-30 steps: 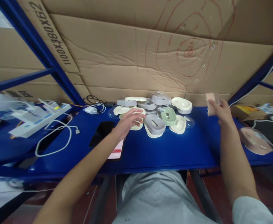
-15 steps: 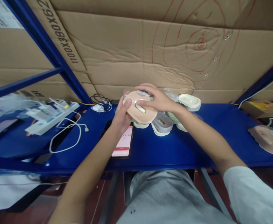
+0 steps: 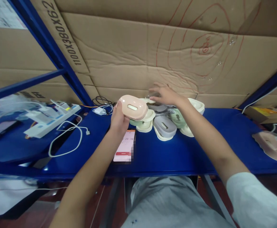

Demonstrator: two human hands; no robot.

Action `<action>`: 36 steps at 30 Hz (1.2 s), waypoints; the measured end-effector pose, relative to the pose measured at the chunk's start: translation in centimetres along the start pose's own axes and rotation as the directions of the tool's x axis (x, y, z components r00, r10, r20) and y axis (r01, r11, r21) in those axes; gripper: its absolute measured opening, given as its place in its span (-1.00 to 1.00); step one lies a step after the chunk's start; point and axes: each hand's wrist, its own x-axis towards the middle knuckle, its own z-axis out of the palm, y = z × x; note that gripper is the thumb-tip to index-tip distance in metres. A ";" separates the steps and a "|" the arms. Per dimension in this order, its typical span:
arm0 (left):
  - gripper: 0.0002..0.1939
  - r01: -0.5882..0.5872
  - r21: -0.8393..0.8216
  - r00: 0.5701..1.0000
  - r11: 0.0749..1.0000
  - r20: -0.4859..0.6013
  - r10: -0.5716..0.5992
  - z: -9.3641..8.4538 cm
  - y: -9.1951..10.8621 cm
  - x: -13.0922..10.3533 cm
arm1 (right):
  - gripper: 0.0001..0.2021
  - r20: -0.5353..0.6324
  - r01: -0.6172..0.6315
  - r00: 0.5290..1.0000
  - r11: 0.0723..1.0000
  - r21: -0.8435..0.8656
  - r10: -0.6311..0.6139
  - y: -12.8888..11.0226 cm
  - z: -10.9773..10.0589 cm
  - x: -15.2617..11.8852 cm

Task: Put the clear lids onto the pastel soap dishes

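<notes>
My left hand (image 3: 119,121) grips the left end of a pink oval soap dish (image 3: 138,113), thumb on top, holding it tilted above the table; a pale slot shows in its middle. Under and beside it lie cream soap dish parts (image 3: 145,127). My right hand (image 3: 163,94) is apart from the pink dish, fingers spread over the back of the pile near a clear plastic piece; whether it touches anything I cannot tell. Around it are a grey soap dish (image 3: 165,126) on a cream tray, a green one (image 3: 176,117) and a cream one (image 3: 197,105), partly behind my right forearm.
A phone (image 3: 124,147) with a lit timer lies on the blue table (image 3: 157,158). To the left are a white power strip (image 3: 50,120) and a looped cable. Another pink piece with clear plastic (image 3: 272,145) lies far right. A cardboard wall (image 3: 119,57) stands behind.
My right hand has let go of the pink soap dish and moved right, over the pile. My left hand has shifted the dish slightly left and turned it.
</notes>
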 end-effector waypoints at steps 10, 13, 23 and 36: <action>-0.69 0.147 -0.025 0.988 0.989 0.061 -0.145 1.1 0.9 -1.1 | -0.43 0.156 0.166 0.971 0.979 0.120 -0.183 -9.6 2.0 -2.1; -0.60 0.185 -0.057 0.975 0.981 0.134 -0.176 1.3 1.5 -1.9 | -0.61 0.110 0.162 0.978 0.979 0.124 -0.175 -9.7 2.6 -2.1; -0.44 0.119 0.031 0.956 0.992 0.267 -0.122 2.8 1.4 -3.4 | -0.54 -0.032 0.174 0.982 0.829 0.532 -0.186 -8.9 0.8 -3.4; -0.30 0.001 0.014 0.991 1.000 0.135 -0.003 1.7 2.1 -2.0 | -0.55 -0.274 -0.041 0.956 0.972 0.231 0.106 -2.0 0.1 -2.8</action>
